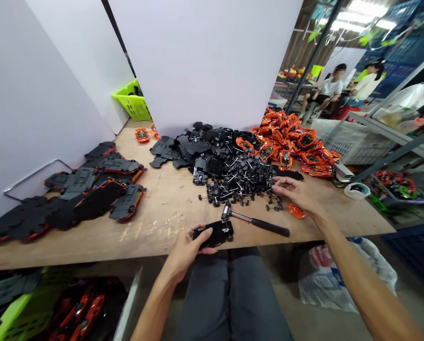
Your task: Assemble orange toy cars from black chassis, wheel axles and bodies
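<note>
My left hand (193, 244) is closed around a black toy car chassis (216, 234) at the front edge of the table, with the thumb on top. A wheel and some metal show at the chassis's right end. My right hand (295, 192) is at the right edge of a heap of small black wheels on metal axles (245, 175). Its thumb and fingers are drawn together at the heap, and what lies between the fingertips is too small to make out. Between the heap and my left hand lies a hammer (256, 221) with a black handle.
Black chassis parts (186, 144) are heaped behind the wheels. Orange toy car bodies (290, 135) pile up at the back right. Assembled cars (91, 184) lie upside down on the left. A tape roll (356, 191) sits at the right edge. White panels (204, 61) stand behind; people sit beyond.
</note>
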{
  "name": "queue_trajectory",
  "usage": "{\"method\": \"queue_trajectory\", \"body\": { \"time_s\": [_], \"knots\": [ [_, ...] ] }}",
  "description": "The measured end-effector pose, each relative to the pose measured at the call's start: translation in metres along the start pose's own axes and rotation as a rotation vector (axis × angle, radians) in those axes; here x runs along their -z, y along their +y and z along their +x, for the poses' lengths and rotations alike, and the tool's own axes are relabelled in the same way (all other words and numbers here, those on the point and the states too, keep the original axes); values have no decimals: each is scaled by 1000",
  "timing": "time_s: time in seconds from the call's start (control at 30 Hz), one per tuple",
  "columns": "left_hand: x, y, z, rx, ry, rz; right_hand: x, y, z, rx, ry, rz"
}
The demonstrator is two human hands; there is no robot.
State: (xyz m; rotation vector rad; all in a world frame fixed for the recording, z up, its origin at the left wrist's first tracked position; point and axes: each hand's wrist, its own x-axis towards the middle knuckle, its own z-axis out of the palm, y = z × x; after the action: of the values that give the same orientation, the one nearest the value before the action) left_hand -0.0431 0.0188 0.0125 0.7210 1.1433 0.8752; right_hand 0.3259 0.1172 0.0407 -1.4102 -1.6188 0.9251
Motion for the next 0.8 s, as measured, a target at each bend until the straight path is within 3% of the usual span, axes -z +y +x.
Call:
{"method": "queue_trajectory", "body": {
  "time_s": [0.3, 0.37, 0.53, 0.6, 0.7, 0.8],
  "knots": [
    [-4, -4, -7, -26, -6, -88, -11, -9, -15, 196, 102, -166],
    [-4, -3, -7, -21, -60, -134, -31, -21, -29, 248, 81, -96],
    [-8, -3, -8, -24, -148, -179, -116, -60, -68, 366, -219, -59],
    [-11, -5, -10, -32, -134, -172, -142, -68, -76, 413, -288, -62],
    [-16, -9, -13, -64, -37, -127, -158, -68, -79, 391, -320, -18],
    [-20, -11, -13, -46, 5, -62, -155, -64, -78, 333, -306, 38]
  ]
}}
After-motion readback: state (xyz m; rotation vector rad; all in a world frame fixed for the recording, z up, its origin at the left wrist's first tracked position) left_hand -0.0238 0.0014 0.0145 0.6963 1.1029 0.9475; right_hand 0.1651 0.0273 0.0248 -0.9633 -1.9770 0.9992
